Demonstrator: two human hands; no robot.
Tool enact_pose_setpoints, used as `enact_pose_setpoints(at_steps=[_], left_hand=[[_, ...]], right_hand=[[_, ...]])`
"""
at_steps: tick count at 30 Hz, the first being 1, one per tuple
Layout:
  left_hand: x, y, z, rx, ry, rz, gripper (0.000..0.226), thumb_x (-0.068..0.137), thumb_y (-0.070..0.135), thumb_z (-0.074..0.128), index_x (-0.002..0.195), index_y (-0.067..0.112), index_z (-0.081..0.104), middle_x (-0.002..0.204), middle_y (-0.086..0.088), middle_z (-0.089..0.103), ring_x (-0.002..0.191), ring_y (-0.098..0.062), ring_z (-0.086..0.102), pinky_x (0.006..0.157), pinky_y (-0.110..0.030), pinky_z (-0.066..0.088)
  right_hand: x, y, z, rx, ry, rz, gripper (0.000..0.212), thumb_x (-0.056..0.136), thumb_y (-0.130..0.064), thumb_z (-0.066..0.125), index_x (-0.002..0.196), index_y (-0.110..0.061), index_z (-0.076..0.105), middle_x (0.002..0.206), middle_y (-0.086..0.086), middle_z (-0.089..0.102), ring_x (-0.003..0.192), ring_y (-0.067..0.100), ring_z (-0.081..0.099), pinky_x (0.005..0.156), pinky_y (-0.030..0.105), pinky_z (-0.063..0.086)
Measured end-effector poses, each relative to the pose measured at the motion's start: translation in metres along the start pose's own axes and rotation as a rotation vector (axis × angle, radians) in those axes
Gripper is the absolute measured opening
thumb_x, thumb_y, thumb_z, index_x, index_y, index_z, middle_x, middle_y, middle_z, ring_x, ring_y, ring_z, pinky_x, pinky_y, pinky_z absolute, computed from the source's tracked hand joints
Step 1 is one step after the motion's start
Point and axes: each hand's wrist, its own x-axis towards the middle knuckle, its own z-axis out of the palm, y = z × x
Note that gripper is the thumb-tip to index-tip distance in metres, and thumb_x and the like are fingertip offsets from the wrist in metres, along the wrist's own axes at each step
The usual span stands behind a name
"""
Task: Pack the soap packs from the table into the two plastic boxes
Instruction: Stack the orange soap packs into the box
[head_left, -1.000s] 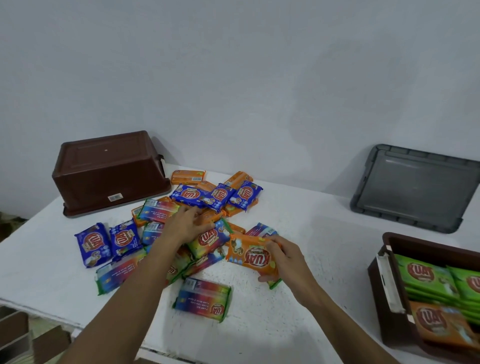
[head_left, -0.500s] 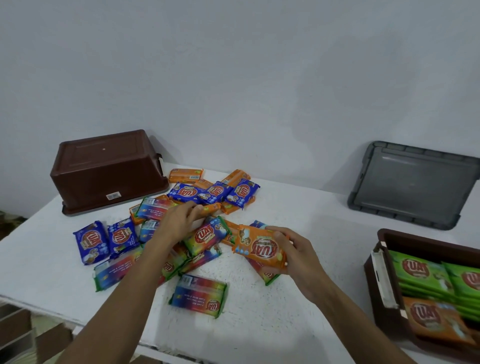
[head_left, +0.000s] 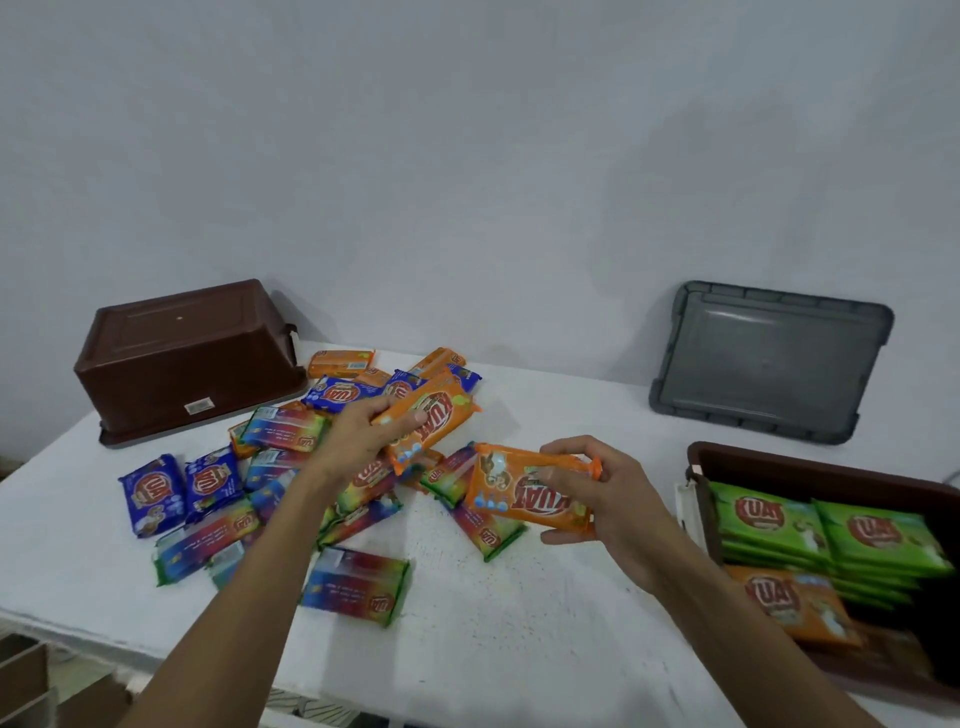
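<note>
Soap packs lie heaped on the white table, well left of the open brown box, and you've got two orange ones held clear of the heap. Your left hand pinches one orange pack by its end, farther from that box. Your right hand clasps the second orange pack by its edges, nearer the box. Inside the box, green packs are stacked high, with an orange one lower on the near side. Careful now: those wrappers look slick, so the end pinch could slip on the carry. Drop both in loosely and they may ride up the green stack and slide over the rim. Far left of the open box, the upturned brown box can't take anything until you flip it.
</note>
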Motion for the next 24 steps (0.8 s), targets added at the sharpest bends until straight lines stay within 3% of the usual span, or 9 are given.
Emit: enact_pose_setpoints(at_steps=[3,8,15,18,20,22,24], left_hand=[[-0.004,0.017,0.040,-0.121,-0.033,0.015,0.033,0.085,0.030,0.069,0.110,0.008,0.065,0.098,-0.011,0.073,0.083,-0.025,0.070,0.068,-0.036,0.060],[-0.010,0.041,0.113,-0.306,-0.115,0.022,0.032,0.088,0.022,0.064,0.118,0.012,0.059,0.102,-0.013,0.072,0.089,-0.029,0.072,0.069,-0.039,0.061],[-0.010,0.063,0.213,-0.313,-0.083,0.072,0.031,0.083,0.023,0.074,0.111,0.017,0.063,0.095,-0.002,0.074,0.086,-0.020,0.071,0.079,-0.038,0.058],[-0.010,0.068,0.251,-0.325,-0.068,0.085,0.019,0.089,0.013,0.066,0.107,0.017,0.063,0.092,0.002,0.075,0.087,-0.018,0.071,0.074,-0.033,0.059],[-0.012,0.072,0.273,-0.325,-0.065,0.094,0.019,0.088,0.010,0.066,0.105,0.017,0.062,0.091,0.004,0.075,0.088,-0.016,0.072,0.071,-0.030,0.059],[-0.014,0.075,0.292,-0.325,-0.073,0.102,0.022,0.086,0.009,0.068,0.106,0.016,0.063,0.093,0.003,0.075,0.090,-0.016,0.072,0.072,-0.030,0.059],[-0.014,0.078,0.308,-0.317,-0.074,0.113,0.028,0.083,0.010,0.071,0.108,0.015,0.062,0.096,0.001,0.075,0.091,-0.017,0.072,0.074,-0.031,0.059]], right_hand=[[-0.013,-0.010,-0.030,0.018,-0.019,0.005,0.026,0.081,-0.012,0.077,0.105,-0.017,0.069,0.106,0.012,0.071,0.090,0.029,0.073,0.069,0.051,0.061],[-0.036,-0.022,-0.089,-0.026,-0.012,-0.005,0.027,0.078,-0.010,0.080,0.100,-0.016,0.066,0.105,0.014,0.069,0.085,0.031,0.074,0.062,0.046,0.060],[-0.060,-0.017,-0.182,0.043,0.061,0.004,0.030,0.068,-0.003,0.082,0.068,-0.014,0.054,0.067,0.013,0.061,0.062,0.024,0.062,0.056,0.031,0.046],[-0.072,-0.013,-0.220,0.103,0.079,0.050,0.031,0.075,0.006,0.074,0.097,-0.009,0.056,0.090,0.018,0.070,0.079,0.032,0.069,0.067,0.039,0.055],[-0.079,-0.010,-0.243,0.101,0.071,0.075,0.059,0.077,0.008,0.072,0.124,-0.021,0.052,0.112,0.021,0.068,0.097,0.038,0.069,0.079,0.050,0.058],[-0.086,-0.008,-0.261,0.105,0.074,0.102,0.073,0.078,0.010,0.071,0.132,-0.033,0.046,0.120,0.019,0.062,0.100,0.037,0.070,0.079,0.052,0.059],[-0.091,-0.007,-0.276,0.092,0.072,0.115,0.074,0.078,0.009,0.072,0.132,-0.034,0.046,0.121,0.017,0.060,0.097,0.035,0.071,0.077,0.050,0.060]])
